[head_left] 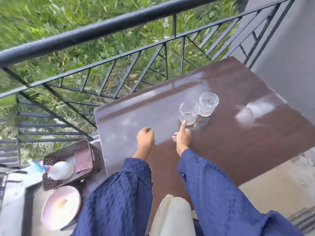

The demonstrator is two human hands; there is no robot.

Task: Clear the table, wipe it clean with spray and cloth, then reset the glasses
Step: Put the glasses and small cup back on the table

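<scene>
Two clear glasses stand side by side on the brown table [230, 137]: the near glass [188, 112] and the far glass [208, 103]. My right hand [183, 137] reaches toward the near glass, its index finger stretched out and touching the glass's base, the other fingers curled. My left hand [145, 137] hovers just above the tabletop to the left with fingers loosely curled, holding nothing. Both arms wear blue sleeves.
A dark woven basket [51, 182] at lower left holds a white spray bottle [59, 169] and a folded reddish cloth [83, 160]. A pink plate [60, 206] lies below it. A black metal railing [119, 19] borders the table's far side; a grey wall stands at right.
</scene>
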